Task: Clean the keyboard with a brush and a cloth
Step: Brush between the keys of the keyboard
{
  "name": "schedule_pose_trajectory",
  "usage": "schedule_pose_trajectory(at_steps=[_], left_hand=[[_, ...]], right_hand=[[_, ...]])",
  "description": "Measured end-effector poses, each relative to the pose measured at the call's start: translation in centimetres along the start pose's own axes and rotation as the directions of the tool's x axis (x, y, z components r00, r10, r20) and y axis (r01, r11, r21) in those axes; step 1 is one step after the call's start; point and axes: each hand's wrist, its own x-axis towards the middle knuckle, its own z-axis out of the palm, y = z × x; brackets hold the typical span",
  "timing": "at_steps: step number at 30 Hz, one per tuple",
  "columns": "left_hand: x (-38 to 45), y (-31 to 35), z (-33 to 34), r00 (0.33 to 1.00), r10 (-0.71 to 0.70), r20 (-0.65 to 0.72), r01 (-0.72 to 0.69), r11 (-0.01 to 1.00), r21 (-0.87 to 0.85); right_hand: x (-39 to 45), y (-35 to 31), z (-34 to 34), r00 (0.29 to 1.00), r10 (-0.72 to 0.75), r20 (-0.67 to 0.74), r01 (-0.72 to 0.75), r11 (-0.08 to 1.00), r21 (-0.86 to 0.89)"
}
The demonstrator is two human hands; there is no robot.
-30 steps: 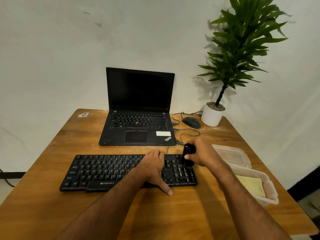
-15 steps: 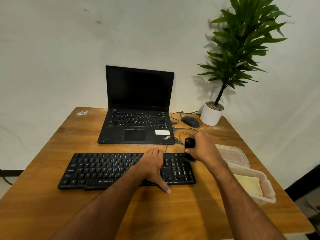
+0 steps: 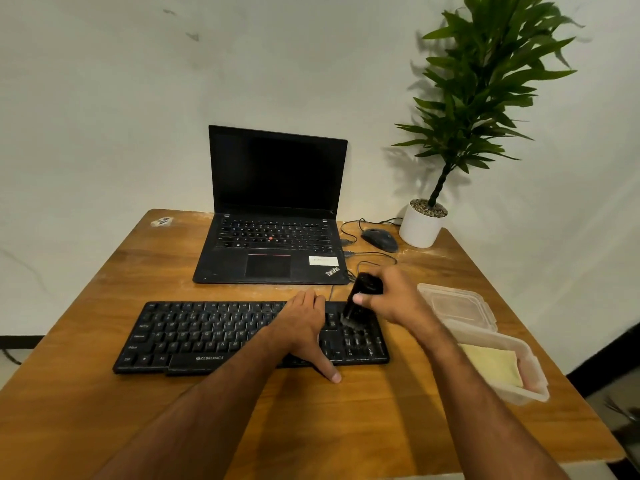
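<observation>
A black keyboard (image 3: 207, 337) lies across the wooden table (image 3: 104, 306) in front of me. My left hand (image 3: 304, 327) rests flat on its right-middle keys, fingers straight, thumb reaching past the front edge onto the wood. My right hand (image 3: 391, 299) grips a black brush (image 3: 360, 299) held upright, its bristles touching the keys at the keyboard's right end. A yellow cloth (image 3: 491, 363) lies inside a clear plastic box (image 3: 530, 393) at the table's right edge.
An open black laptop (image 3: 273, 216) stands behind the keyboard. To its right are a wired mouse (image 3: 379, 239), loose cables (image 3: 367, 259) and a potted plant (image 3: 420, 225). The box's clear lid (image 3: 453, 304) lies beside my right hand.
My right hand has moved the brush back and forth over the right-end keys: away to the keyboard's far edge, then back onto the keys. My left hand has stayed in place.
</observation>
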Motion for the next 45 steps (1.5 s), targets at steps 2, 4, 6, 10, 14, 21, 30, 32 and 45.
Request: schedule_pose_trajectory(at_steps=[2,4,6,10,14,21,30,32,45], left_hand=[[0.0,0.0,0.0,1.000,-0.006,0.004,0.006,1.000,-0.001],[0.0,0.0,0.0,1.000,-0.009,0.005,0.009,1.000,0.003],[0.0,0.0,0.0,1.000,-0.005,0.010,0.005,1.000,0.009],[-0.1,0.1,-0.1,1.000,-0.003,0.019,0.003,1.000,-0.003],[0.0,0.0,-0.1,1.000,-0.002,-0.003,0.002,1.000,-0.005],[0.0,0.1,0.0,1.000,-0.011,0.024,0.011,1.000,-0.007],[0.2,-0.2,0.4,1.000,-0.002,0.004,0.003,1.000,-0.013],[0.3,-0.2,0.4,1.000,0.001,0.005,-0.001,1.000,-0.015],[0.3,-0.3,0.5,1.000,0.004,-0.005,-0.004,1.000,-0.018]], right_hand=[[-0.4,-0.2,1.3,1.000,-0.022,0.006,0.022,0.999,-0.048],[-0.9,-0.1,1.7,0.998,-0.024,0.063,0.029,0.996,-0.090],[-1.2,0.2,0.8,0.989,0.009,0.145,0.012,0.990,-0.141],[-0.6,0.4,-0.9,0.996,0.036,0.087,-0.021,0.985,-0.173],[-1.0,-0.3,1.4,0.997,-0.022,0.071,0.024,0.999,-0.023],[-1.3,0.1,-0.5,0.991,0.068,0.120,-0.028,0.952,-0.305],[-1.8,-0.1,0.9,0.992,0.027,0.126,0.006,0.967,-0.256],[-1.8,0.2,-0.3,0.991,0.079,0.110,-0.044,0.957,-0.288],[-3.4,0.7,-0.3,0.994,0.084,0.076,-0.061,0.963,-0.263]])
